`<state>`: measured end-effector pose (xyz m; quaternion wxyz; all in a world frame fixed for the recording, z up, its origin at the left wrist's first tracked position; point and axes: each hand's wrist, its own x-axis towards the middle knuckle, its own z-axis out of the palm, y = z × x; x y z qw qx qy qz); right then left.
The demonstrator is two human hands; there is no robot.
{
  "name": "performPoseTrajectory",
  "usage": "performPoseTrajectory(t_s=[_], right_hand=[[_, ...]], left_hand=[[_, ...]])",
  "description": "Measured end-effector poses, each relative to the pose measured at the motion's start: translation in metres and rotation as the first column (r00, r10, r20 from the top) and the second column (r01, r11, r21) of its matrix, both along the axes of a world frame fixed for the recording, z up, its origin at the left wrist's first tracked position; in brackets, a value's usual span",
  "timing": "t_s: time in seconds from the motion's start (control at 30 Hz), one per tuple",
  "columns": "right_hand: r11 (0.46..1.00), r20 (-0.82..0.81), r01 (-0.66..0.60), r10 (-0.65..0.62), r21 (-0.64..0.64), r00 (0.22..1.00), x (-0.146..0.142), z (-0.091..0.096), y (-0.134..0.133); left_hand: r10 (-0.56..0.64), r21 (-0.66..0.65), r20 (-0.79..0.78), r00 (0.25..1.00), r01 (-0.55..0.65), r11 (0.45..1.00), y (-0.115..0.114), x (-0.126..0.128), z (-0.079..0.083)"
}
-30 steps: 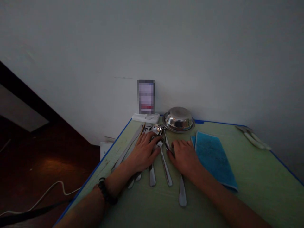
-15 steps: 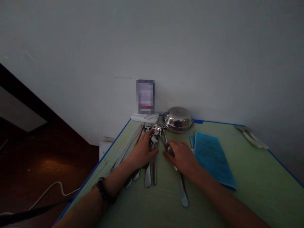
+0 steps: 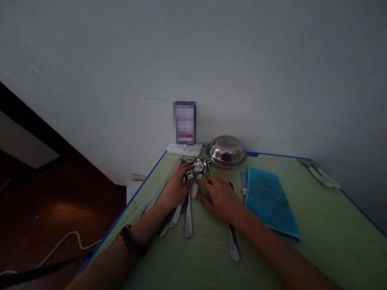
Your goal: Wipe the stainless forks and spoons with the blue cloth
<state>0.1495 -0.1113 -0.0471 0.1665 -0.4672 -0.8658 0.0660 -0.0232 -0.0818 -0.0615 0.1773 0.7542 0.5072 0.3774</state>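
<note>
My left hand (image 3: 174, 188) reaches over a pile of metal cutlery, its fingers and thumb around a shiny spoon (image 3: 191, 175). Several metal handles (image 3: 188, 221) stick out below this hand toward me. Just right of it, my right hand (image 3: 222, 197) has thumb and index finger at a short pale handle (image 3: 195, 190); the other end of that utensil is hard to make out. Another metal utensil (image 3: 234, 246) lies partly hidden under my right hand and wrist. A larger round spoon bowl (image 3: 199, 164) rests beyond both hands.
Behind the cutlery, an upturned metal bowl (image 3: 227, 151) stands near the wall. Left of it, a phone (image 3: 184, 123) is propped on a white stand (image 3: 184, 150). A folded blue towel (image 3: 272, 201) and white-handled scissors or tongs (image 3: 322, 176) lie right on the green table (image 3: 320, 225).
My right hand has moved left, close to my left hand, and the pale handle now shows between them. My left hand has shifted slightly left. One handle beside it no longer shows at its former place.
</note>
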Motion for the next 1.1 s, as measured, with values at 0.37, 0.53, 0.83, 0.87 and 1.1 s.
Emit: performPoseTrajectory(t_s=[0.37,0.53,0.83,0.87,1.1], right_hand=[[0.998,-0.026,0.051,-0.050,0.044,0.998,0.003,0.009,0.002],[0.993,-0.141,0.113,-0.108,0.027,0.984,0.014,0.013,0.001],[0.989,-0.446,0.088,-0.133,-0.119,0.885,0.027,0.016,-0.007],[0.987,-0.480,0.079,-0.136,-0.137,0.867,0.029,0.016,-0.010],[0.983,-0.417,0.051,-0.121,-0.176,0.901,0.040,-0.002,-0.040]], left_hand=[[0.032,0.026,-0.065,0.997,-0.031,0.999,-0.004,0.001,0.007],[0.065,0.088,-0.178,0.982,-0.050,0.995,-0.006,-0.001,0.012],[0.083,0.058,-0.399,0.913,-0.065,0.996,-0.006,-0.005,0.003],[0.083,0.055,-0.417,0.905,-0.066,0.996,-0.006,-0.005,0.003],[0.136,0.049,-0.510,0.849,-0.129,0.990,-0.013,-0.006,0.006]])
